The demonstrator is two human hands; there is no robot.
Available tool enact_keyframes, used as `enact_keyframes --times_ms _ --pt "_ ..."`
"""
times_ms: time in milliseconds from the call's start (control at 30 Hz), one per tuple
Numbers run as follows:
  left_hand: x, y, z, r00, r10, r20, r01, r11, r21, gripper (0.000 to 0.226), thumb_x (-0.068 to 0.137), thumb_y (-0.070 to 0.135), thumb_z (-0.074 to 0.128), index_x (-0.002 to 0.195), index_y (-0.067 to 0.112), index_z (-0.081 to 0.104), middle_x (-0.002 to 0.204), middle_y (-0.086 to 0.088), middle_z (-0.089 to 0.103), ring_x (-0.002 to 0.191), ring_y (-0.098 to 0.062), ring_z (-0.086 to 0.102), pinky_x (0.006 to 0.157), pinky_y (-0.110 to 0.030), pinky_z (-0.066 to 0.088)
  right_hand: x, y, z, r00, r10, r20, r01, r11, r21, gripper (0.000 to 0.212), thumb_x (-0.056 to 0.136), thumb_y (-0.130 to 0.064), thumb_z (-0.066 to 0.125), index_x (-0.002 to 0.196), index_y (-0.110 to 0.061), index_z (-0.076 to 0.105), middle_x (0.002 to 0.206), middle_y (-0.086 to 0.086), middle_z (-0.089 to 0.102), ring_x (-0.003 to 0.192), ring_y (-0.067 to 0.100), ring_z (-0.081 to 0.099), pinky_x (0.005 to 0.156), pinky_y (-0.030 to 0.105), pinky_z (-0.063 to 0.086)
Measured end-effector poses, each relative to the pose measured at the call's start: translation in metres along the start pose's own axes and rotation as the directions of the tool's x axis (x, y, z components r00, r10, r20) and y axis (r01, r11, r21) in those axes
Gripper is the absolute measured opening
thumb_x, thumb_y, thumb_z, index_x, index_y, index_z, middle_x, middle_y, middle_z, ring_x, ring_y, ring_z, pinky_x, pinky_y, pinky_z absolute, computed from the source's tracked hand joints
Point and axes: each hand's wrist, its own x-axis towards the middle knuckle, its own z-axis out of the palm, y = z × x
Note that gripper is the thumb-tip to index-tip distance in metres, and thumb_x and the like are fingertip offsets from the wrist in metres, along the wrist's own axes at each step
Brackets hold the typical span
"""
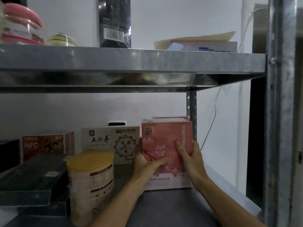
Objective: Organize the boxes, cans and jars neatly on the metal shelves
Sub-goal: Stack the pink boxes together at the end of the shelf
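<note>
A pink box with blossom print [165,138] stands upright on the lower metal shelf [172,207], at its right end. My left hand [146,163] grips its left edge and my right hand [190,154] grips its right edge. To its left stand a white box with black characters [105,140] and an orange NFC box [42,145]. In front of them stands a white can with a yellow lid [90,181]. Dark flat boxes [32,182] lie stacked at the far left.
The upper shelf [131,63] carries a pink-lidded jar [18,25], a small yellow jar [62,39], a black pouch [114,22] and a flat box under beige paper [201,44]. A metal upright [282,112] rises at the right. A white wall is behind.
</note>
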Motion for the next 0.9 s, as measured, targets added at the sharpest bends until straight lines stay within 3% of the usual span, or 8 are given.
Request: enact_keyframes --times_ms 67,200,400,533,633,767,900 --pt "0.005 -0.005 0.004 0.999 0.04 0.019 -0.04 0.999 0.015 0.089 0.041 0.028 0.097 0.117 0.037 0.053 0.103 0.013 0.07 0.095 -0.004 0.067 0.084 -0.029 0.054 0.003 0.005 -0.002 0.999 -0.022 -0.034 0.02 0.999 -0.045 0.056 0.083 -0.051 0.059 0.13 -0.024 0.044 0.109 -0.009 0.063 0.088 0.006 0.068 0.06 0.016 0.055" --pt "0.01 -0.008 0.011 0.988 0.127 0.089 -0.13 0.991 0.032 0.091 0.042 0.019 0.097 0.116 0.041 0.049 0.105 0.016 0.068 0.096 0.002 0.064 0.078 -0.02 0.052 0.011 0.012 -0.007 0.997 -0.038 -0.073 0.031 0.995 -0.093 0.057 0.08 -0.055 0.056 0.129 -0.028 0.044 0.113 -0.009 0.063 0.092 0.005 0.066 0.063 0.015 0.054" --pt "0.023 -0.015 0.021 0.974 0.192 0.123 -0.201 0.977 0.064 0.107 0.034 0.036 0.098 0.124 0.05 0.042 0.117 0.018 0.062 0.108 0.001 0.059 0.092 -0.036 0.054 0.024 0.019 -0.015 0.996 -0.038 -0.075 0.031 0.995 -0.096 0.051 0.083 -0.055 0.052 0.127 -0.032 0.04 0.11 -0.015 0.059 0.094 0.005 0.064 0.066 0.017 0.054" --pt "0.026 -0.017 0.024 0.963 0.235 0.133 -0.249 0.963 0.102 0.097 0.038 0.038 0.097 0.117 0.052 0.043 0.115 0.019 0.062 0.105 0.005 0.06 0.089 -0.03 0.055 0.031 0.024 -0.018 0.996 -0.025 -0.085 0.017 0.995 -0.1 0.053 0.081 -0.059 0.051 0.124 -0.032 0.035 0.109 -0.016 0.057 0.093 0.007 0.063 0.067 0.018 0.052" --pt "0.03 -0.021 0.027 0.964 0.231 0.134 -0.248 0.961 0.123 0.095 0.04 0.039 0.096 0.118 0.053 0.042 0.117 0.019 0.061 0.106 0.005 0.059 0.09 -0.03 0.055 0.035 0.025 -0.02 0.995 -0.028 -0.092 0.018 0.994 -0.112 0.051 0.082 -0.058 0.05 0.123 -0.031 0.035 0.105 -0.018 0.056 0.089 0.004 0.062 0.061 0.014 0.051" --pt "0.037 -0.029 0.031 0.974 0.19 0.127 -0.212 0.959 0.188 0.119 0.037 0.055 0.093 0.137 0.051 0.027 0.133 0.014 0.047 0.121 -0.004 0.05 0.1 -0.038 0.049 0.041 0.029 -0.024 0.993 -0.029 -0.112 0.012 0.99 -0.143 0.047 0.084 -0.058 0.049 0.122 -0.032 0.038 0.103 -0.02 0.056 0.086 0.004 0.063 0.055 0.012 0.05" --pt "0.042 -0.035 0.034 0.975 0.153 0.162 -0.188 0.954 0.232 0.127 0.036 0.057 0.092 0.14 0.05 0.02 0.138 0.013 0.04 0.128 -0.009 0.044 0.105 -0.043 0.045 0.044 0.033 -0.028 0.991 -0.037 -0.126 0.019 0.99 -0.143 0.048 0.084 -0.058 0.051 0.122 -0.031 0.042 0.106 -0.016 0.06 0.09 0.005 0.063 0.06 0.013 0.05"
